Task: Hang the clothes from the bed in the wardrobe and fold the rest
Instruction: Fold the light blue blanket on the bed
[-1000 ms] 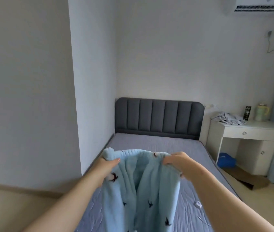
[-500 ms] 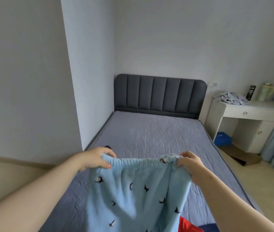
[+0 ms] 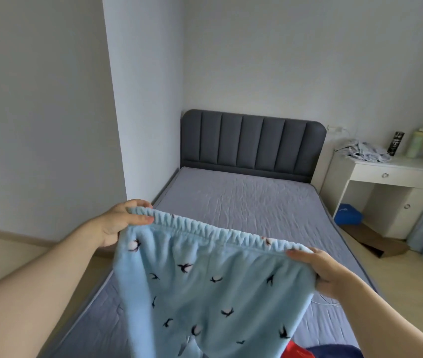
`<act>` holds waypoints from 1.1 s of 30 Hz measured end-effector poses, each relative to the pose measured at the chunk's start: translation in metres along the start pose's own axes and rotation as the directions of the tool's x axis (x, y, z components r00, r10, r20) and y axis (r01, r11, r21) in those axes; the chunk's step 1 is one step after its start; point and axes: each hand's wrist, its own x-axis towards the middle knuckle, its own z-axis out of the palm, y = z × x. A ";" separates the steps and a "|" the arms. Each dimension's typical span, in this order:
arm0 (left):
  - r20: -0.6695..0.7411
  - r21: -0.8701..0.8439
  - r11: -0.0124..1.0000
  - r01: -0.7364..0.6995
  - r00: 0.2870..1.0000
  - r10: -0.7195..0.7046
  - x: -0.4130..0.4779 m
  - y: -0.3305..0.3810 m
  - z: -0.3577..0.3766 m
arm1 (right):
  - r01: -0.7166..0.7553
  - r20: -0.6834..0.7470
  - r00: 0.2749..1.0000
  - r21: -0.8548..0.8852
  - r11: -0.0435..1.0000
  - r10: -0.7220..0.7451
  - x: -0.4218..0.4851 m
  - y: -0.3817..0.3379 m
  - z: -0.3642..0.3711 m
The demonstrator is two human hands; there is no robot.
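Two hands hold up a pair of light blue pants (image 3: 205, 288) with little dark birds on them. The left hand (image 3: 117, 223) pinches one end of the stretchy waistband, and the right hand (image 3: 326, 275) pinches the other end. The waistband is pulled flat between them, and the legs hang down below the hands, over the near end of the bed (image 3: 244, 200).
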 end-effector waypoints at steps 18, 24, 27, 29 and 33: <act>-0.254 -0.322 0.841 0.435 0.816 -0.520 -0.008 -0.038 0.081 | -0.086 -0.106 0.989 0.139 0.987 0.101 0.018 -0.001 0.076; -0.297 -0.162 0.967 0.197 0.924 -0.239 -0.014 -0.027 0.146 | 0.023 0.066 0.997 0.116 0.993 -0.031 0.009 0.003 0.121; -0.196 -0.237 0.962 0.137 0.963 -0.185 -0.020 -0.018 0.154 | 0.040 0.128 0.990 0.156 0.987 -0.061 0.007 0.006 0.125; -0.132 -0.255 0.961 0.111 0.980 -0.148 -0.022 -0.014 0.153 | -0.008 0.171 0.985 0.269 0.963 -0.039 0.005 0.006 0.120; 0.053 -0.015 1.000 0.023 0.998 -0.022 -0.024 -0.021 0.148 | -0.032 0.269 0.961 0.321 0.947 -0.059 0.004 0.003 0.118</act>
